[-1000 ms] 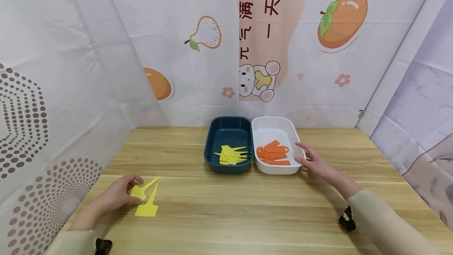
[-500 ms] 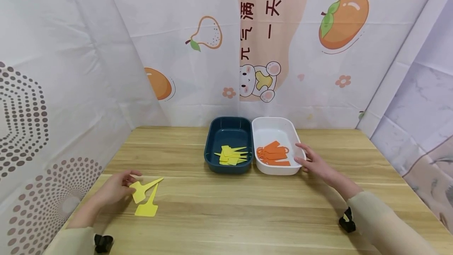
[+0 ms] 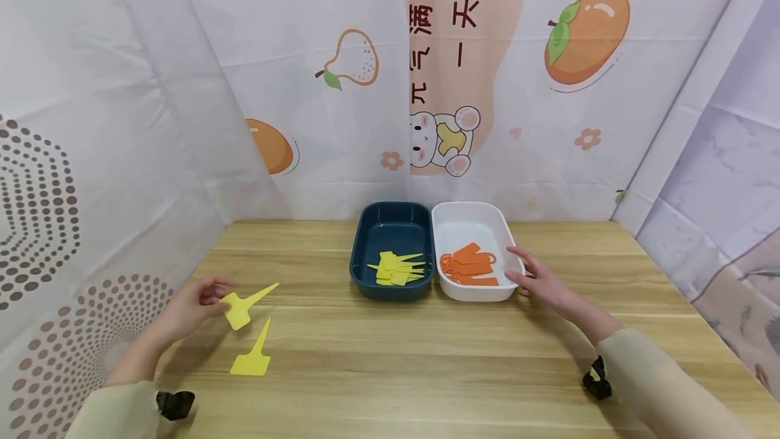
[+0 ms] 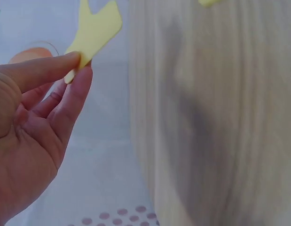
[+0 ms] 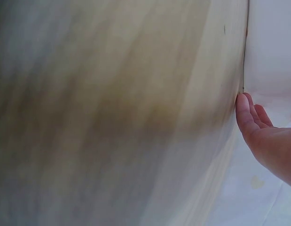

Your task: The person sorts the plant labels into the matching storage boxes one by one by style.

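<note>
My left hand [image 3: 198, 307] pinches a yellow T-shaped plant label [image 3: 239, 311] by its wide head, with its pointed stem toward the right. The left wrist view shows the thumb and forefinger on this label [image 4: 96, 33]. Just below it, a second yellow plant label [image 3: 251, 361] lies on the table. My right hand [image 3: 542, 283] rests against the right rim of a white bin [image 3: 481, 293]. In the right wrist view, the fingers of this hand [image 5: 267, 132] look fairly straight, their tips at the bin's wall.
Beside the white bin stands a dark blue bin [image 3: 393, 292] with several yellow plant labels [image 3: 399, 268] inside. Several orange tags with loops [image 3: 472, 266] lie in the white bin. Printed cloth [image 3: 305, 188] hangs behind and at both sides of the wooden table [image 3: 378, 371].
My left hand has lifted the upper yellow plant label, raising it away from the one still lying on the table. The right hand stays at the white bin.
</note>
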Action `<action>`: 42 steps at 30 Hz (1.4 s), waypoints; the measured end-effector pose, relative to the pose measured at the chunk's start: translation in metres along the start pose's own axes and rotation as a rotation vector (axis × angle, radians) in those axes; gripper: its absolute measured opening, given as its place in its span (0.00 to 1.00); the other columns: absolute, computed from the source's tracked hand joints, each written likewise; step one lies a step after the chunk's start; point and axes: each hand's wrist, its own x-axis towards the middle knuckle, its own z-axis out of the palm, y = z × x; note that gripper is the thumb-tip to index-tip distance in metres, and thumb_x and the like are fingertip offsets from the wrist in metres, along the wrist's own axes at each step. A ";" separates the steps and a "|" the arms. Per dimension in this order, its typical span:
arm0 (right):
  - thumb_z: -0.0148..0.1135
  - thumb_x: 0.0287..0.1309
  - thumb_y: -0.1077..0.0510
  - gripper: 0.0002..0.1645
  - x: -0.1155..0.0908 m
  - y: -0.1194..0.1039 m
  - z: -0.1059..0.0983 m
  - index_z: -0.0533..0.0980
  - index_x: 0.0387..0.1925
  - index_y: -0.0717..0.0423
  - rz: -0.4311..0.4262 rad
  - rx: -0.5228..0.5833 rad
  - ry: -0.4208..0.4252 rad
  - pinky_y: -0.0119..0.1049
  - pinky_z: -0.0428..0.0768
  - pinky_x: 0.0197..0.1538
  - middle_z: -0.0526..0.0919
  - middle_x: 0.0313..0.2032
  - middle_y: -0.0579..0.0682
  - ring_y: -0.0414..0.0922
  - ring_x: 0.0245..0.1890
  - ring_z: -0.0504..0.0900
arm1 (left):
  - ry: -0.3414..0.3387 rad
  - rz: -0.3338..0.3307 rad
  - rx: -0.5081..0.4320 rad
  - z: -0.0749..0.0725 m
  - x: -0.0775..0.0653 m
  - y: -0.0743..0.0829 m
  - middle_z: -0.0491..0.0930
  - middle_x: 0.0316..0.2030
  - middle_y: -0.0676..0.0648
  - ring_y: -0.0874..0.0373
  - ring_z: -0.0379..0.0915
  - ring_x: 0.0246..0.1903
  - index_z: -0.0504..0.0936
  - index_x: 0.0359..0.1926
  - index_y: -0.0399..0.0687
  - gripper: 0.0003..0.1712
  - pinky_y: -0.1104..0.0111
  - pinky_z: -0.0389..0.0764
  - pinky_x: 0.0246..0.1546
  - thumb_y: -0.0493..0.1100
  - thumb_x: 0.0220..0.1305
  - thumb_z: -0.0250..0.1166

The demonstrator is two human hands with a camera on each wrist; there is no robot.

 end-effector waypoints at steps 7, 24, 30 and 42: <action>0.56 0.70 0.58 0.38 0.001 0.000 -0.001 0.49 0.72 0.62 0.002 0.000 -0.007 0.31 0.75 0.32 0.65 0.52 0.71 0.46 0.35 0.73 | -0.012 -0.063 -0.011 0.004 0.018 0.019 0.77 0.43 0.38 0.57 0.77 0.35 0.74 0.55 0.30 0.19 0.63 0.82 0.28 0.33 0.65 0.63; 0.55 0.70 0.58 0.39 0.002 0.000 -0.001 0.48 0.73 0.62 0.013 0.013 -0.014 0.31 0.74 0.32 0.64 0.53 0.71 0.46 0.33 0.73 | -0.098 0.031 -0.116 0.033 0.085 0.075 0.76 0.48 0.38 0.51 0.76 0.37 0.76 0.53 0.37 0.16 0.61 0.82 0.33 0.37 0.67 0.63; 0.55 0.70 0.59 0.38 0.002 0.001 -0.001 0.49 0.72 0.61 0.006 0.025 -0.014 0.30 0.72 0.30 0.67 0.47 0.67 0.45 0.28 0.70 | -0.125 0.056 -0.120 0.044 0.107 0.092 0.77 0.48 0.39 0.50 0.75 0.37 0.77 0.52 0.37 0.14 0.64 0.82 0.33 0.34 0.67 0.61; 0.55 0.70 0.58 0.38 0.001 -0.002 -0.001 0.48 0.73 0.61 0.013 -0.005 -0.017 0.31 0.72 0.30 0.66 0.47 0.66 0.45 0.28 0.70 | -0.187 0.081 -0.134 0.073 0.155 0.120 0.80 0.44 0.40 0.52 0.78 0.37 0.78 0.52 0.33 0.14 0.64 0.82 0.38 0.34 0.67 0.62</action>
